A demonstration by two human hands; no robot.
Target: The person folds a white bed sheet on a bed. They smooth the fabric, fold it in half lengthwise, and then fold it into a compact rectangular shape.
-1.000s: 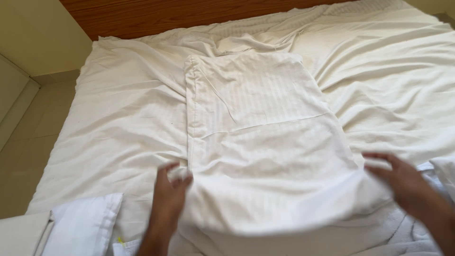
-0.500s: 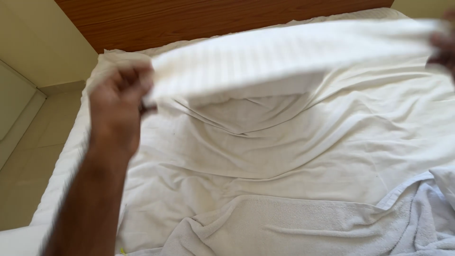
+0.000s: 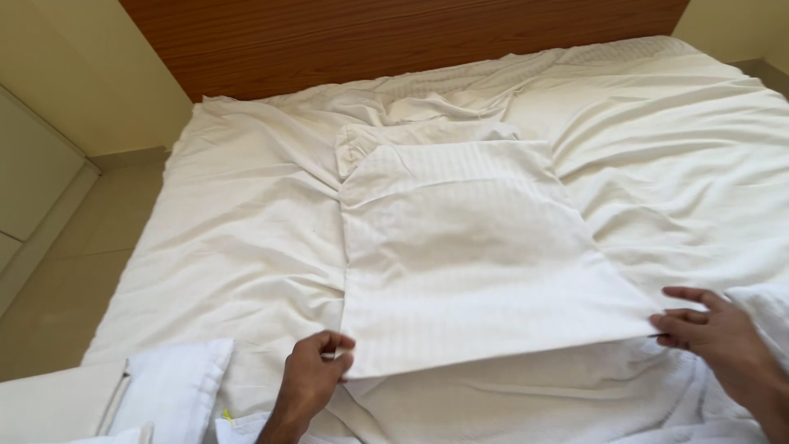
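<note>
A white striped pillowcase (image 3: 468, 247) lies spread flat on the bed's white sheet (image 3: 238, 238), its far end folded over near the headboard. My left hand (image 3: 316, 370) pinches the pillowcase's near left corner. My right hand (image 3: 711, 333) grips the near right corner with the fingers curled on the edge. Both hands sit low, at the near side of the bed.
A wooden headboard (image 3: 394, 37) runs along the far side. A folded white towel or pillow (image 3: 168, 390) lies at the near left corner. White towelling cloth (image 3: 575, 411) bunches under the pillowcase's near edge. Tiled floor (image 3: 74, 271) and a pale wall are to the left.
Half a second ago both hands held the pillowcase up in the air; it has since come down and lies flat on the bed, corners still held.
</note>
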